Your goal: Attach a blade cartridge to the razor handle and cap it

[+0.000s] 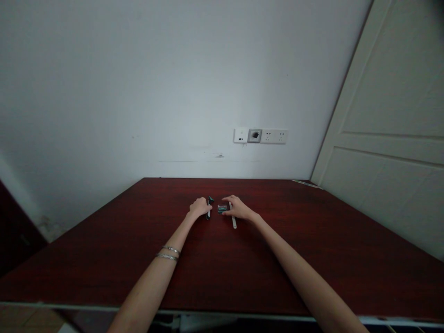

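Black-and-white razor (208, 214) in left fingers (204, 203)

Razor (208, 214): held by the left hand (199, 206), left of the blade case.
Blade case (222, 209): placed mid-frame on the table (208, 273).
Strip (234, 223): partly covered by the right hand (240, 209), right of the blade case.
Sockets (274, 136): mounted on the wall (173, 92) behind, right of centre.

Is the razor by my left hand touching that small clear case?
Apart: the head view shows bare red tabletop between the razor and the clear case.
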Demonstrator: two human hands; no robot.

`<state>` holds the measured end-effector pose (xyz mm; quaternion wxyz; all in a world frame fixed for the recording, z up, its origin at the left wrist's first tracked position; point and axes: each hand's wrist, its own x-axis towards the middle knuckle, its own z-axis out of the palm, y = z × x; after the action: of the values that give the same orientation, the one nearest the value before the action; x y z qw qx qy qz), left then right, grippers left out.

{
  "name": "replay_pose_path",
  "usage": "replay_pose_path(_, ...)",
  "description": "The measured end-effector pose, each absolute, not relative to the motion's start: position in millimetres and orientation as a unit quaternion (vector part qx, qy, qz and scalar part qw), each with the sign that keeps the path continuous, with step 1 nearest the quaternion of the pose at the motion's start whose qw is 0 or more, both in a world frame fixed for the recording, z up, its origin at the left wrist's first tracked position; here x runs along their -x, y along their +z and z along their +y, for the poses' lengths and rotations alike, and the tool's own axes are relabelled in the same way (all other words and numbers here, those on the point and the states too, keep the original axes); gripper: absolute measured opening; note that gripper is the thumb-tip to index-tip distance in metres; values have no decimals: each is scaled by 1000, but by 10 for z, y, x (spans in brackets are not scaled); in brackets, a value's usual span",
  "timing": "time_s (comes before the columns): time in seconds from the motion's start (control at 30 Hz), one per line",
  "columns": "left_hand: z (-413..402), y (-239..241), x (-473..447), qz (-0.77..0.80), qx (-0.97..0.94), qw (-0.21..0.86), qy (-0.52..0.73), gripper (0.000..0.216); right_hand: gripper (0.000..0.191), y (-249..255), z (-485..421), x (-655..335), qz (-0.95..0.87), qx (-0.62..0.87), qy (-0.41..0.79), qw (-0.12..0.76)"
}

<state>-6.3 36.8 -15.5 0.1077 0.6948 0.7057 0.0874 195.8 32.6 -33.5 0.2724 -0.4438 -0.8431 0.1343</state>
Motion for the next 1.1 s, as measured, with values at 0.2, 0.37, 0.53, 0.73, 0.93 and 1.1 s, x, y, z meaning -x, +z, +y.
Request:
replay_pose_path(0.2, 334, -148, 78, 701, -699, 107, 91, 33, 29, -320, 236, -2009, -756, 582, 135, 268)
replay_pose_path(0.37, 302, -134, 70, 700, -701, 102, 92, 34, 27, -358, 173, -1954, -750, 600, 128, 247)
replay_pose_path(0.53, 283, -121, 51, 707, -695, 98, 87, 34, 26, -312, 101, -1902, -745, 597, 170, 242)
replay_pose_path(0.73, 289, -114, 76, 704, -698, 105, 86, 38, 27, -284, 90, -1907, -741, 595, 201, 236)
replay_pose_path(0.93, 357, -157, 221, 735, -665, 59, 122, 47, 18, -241, 190, -2177, -710, 656, 74, 247)
replay_pose_path(1.1, 370, -299, 336, 763, -630, -39, 140, 54, 30, -358, 267, -2442, -732, 642, -52, 220)
